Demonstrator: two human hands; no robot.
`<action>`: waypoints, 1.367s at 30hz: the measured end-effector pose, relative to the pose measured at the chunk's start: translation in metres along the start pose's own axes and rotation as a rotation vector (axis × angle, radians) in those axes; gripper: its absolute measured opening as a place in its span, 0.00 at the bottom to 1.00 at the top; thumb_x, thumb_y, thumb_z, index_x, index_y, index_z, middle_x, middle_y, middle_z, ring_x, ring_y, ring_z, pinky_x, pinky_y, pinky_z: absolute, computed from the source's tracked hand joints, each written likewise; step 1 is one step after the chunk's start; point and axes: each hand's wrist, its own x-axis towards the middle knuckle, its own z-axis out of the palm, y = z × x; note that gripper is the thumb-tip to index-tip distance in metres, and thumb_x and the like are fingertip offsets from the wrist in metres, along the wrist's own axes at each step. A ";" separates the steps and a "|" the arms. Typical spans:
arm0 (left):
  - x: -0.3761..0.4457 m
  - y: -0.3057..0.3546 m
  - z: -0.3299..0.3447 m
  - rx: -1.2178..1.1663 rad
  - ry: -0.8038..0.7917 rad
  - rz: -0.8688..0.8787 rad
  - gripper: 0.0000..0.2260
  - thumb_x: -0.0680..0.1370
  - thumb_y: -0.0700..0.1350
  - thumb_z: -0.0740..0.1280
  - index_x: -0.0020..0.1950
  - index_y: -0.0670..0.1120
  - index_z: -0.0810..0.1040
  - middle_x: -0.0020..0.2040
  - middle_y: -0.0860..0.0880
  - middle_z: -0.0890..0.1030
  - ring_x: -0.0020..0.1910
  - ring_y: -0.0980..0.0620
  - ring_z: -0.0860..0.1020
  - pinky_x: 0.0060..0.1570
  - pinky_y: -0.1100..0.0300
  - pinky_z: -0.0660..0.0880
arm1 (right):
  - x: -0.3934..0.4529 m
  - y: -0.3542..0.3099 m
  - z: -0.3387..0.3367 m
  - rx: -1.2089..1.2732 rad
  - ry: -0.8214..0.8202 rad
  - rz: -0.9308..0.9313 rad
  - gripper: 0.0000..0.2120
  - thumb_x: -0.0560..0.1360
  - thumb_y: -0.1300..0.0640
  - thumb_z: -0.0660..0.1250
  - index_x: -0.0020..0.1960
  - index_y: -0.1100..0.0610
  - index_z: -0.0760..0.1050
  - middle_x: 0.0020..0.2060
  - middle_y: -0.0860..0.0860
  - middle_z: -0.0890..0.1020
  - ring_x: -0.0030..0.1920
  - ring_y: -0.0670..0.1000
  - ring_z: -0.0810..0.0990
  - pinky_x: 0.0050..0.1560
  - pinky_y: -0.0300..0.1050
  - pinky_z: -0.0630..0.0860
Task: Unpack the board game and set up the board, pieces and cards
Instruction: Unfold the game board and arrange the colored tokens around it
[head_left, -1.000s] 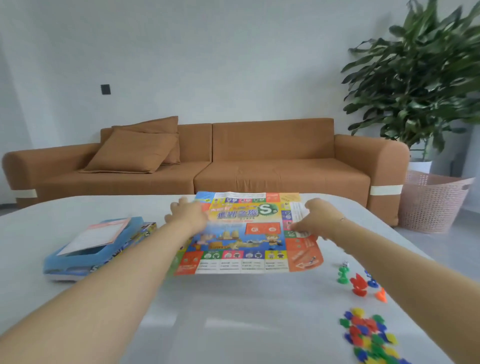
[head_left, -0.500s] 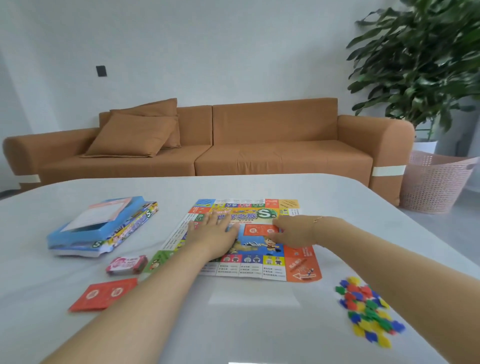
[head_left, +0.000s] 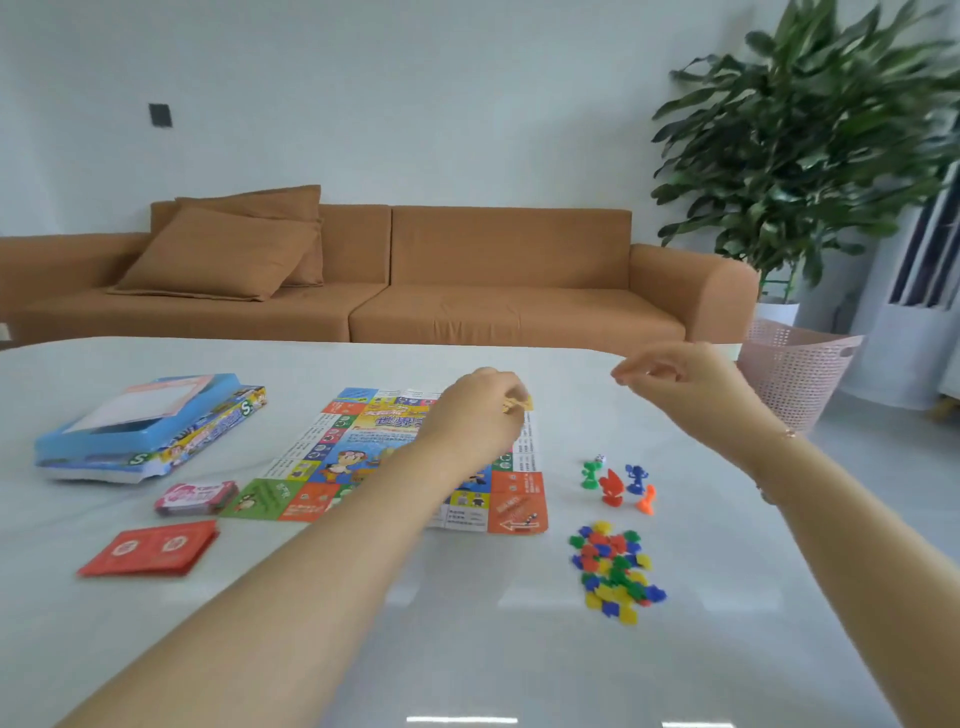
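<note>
Surface: white glossy table (head_left: 467, 649), colourful paper game board (head_left: 363, 447) lying flat.
Left hand (head_left: 472, 415): pinches small yellow plastic piece (head_left: 517, 404) over board.
Right hand (head_left: 680, 384): raised, fingers loosely curled, holds nothing.

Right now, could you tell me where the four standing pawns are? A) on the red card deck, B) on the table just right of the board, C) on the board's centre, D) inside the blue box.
B: the green, red, blue and orange pawns stand on the white table just right of the game board, above the heap of coloured tokens.
</note>
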 end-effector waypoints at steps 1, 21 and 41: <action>0.000 0.013 0.004 -0.045 -0.050 0.044 0.10 0.77 0.42 0.63 0.55 0.49 0.79 0.55 0.51 0.79 0.48 0.52 0.77 0.50 0.60 0.73 | -0.008 0.009 -0.004 0.016 0.014 0.024 0.09 0.74 0.62 0.65 0.43 0.51 0.83 0.43 0.43 0.83 0.45 0.47 0.79 0.42 0.37 0.74; -0.007 0.031 0.050 -0.179 -0.205 0.140 0.06 0.72 0.49 0.73 0.45 0.47 0.85 0.43 0.53 0.84 0.44 0.57 0.80 0.48 0.56 0.77 | -0.025 0.056 0.014 -0.072 -0.278 0.143 0.05 0.72 0.61 0.69 0.41 0.54 0.83 0.37 0.49 0.84 0.36 0.49 0.83 0.40 0.39 0.79; -0.045 -0.023 -0.010 -0.181 -0.247 0.026 0.04 0.70 0.45 0.76 0.43 0.47 0.85 0.41 0.51 0.84 0.41 0.55 0.82 0.49 0.52 0.78 | -0.022 -0.021 0.056 -0.027 -0.410 -0.100 0.03 0.70 0.59 0.74 0.43 0.54 0.85 0.35 0.43 0.83 0.36 0.39 0.80 0.41 0.31 0.76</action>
